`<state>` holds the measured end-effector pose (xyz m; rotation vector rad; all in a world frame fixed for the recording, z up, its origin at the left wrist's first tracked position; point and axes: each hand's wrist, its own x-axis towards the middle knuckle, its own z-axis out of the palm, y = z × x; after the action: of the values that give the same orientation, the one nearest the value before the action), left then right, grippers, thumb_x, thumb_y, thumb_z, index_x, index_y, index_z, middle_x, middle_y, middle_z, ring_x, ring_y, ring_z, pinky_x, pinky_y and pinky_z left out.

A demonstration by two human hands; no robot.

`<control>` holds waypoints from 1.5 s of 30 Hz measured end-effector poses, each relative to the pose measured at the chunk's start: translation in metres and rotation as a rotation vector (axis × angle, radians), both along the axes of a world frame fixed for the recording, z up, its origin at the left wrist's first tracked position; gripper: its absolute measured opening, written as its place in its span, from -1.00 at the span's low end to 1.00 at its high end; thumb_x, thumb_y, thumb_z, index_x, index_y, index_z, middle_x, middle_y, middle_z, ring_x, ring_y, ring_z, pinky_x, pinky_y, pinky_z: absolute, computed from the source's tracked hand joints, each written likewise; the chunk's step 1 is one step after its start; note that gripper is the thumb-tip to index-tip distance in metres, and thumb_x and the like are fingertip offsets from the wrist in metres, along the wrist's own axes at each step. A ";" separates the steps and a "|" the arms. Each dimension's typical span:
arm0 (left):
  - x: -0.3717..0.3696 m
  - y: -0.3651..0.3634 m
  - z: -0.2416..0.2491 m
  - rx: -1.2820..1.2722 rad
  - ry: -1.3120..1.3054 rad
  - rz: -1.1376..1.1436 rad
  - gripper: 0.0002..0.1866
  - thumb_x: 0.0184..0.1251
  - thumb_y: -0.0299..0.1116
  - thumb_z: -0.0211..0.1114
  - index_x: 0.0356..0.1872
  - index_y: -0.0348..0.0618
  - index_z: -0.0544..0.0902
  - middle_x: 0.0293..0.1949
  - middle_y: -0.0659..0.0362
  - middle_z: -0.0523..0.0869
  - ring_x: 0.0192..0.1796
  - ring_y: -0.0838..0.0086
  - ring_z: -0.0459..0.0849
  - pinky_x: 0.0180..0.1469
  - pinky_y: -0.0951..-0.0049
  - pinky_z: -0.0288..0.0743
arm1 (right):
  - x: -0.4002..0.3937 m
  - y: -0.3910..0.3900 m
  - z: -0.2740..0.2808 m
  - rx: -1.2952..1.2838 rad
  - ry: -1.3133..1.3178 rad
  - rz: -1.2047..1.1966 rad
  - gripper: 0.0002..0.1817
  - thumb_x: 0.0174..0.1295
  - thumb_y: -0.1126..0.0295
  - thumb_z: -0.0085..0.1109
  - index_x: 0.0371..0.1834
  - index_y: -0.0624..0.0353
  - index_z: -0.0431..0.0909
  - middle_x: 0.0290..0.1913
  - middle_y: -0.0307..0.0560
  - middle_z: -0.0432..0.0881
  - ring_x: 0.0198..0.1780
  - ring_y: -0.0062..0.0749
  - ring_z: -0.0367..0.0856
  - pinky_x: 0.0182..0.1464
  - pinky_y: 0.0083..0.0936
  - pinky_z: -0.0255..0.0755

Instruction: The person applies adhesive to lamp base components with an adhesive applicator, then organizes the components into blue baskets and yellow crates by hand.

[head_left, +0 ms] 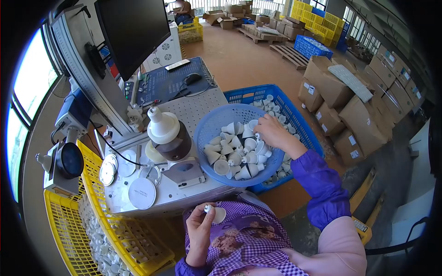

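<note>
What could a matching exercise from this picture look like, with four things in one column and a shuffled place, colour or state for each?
1. left hand
2. right hand
3. computer mouse
4. basin

A. light blue and round
B. holding a white cone by the apron
C. on the blue mat
D. at the heaped white pieces

1-B, 2-D, 3-C, 4-A
</note>
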<state>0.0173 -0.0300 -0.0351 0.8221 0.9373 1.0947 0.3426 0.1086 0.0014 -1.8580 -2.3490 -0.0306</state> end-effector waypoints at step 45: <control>-0.020 0.152 0.177 0.801 0.880 0.347 -0.64 0.04 -0.34 0.47 -0.22 -0.43 0.67 -0.16 0.09 0.51 -0.15 0.44 0.55 -0.11 0.51 0.47 | -0.138 -0.022 0.098 0.091 1.494 0.184 -0.69 0.12 0.41 0.33 -0.08 0.25 0.55 -0.18 -0.17 0.59 -0.27 -0.59 0.54 -0.20 -0.64 0.46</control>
<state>-0.0026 0.1218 0.1418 1.9525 1.4119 1.4603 0.2049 0.0869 0.0995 -0.8995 -1.3202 0.8906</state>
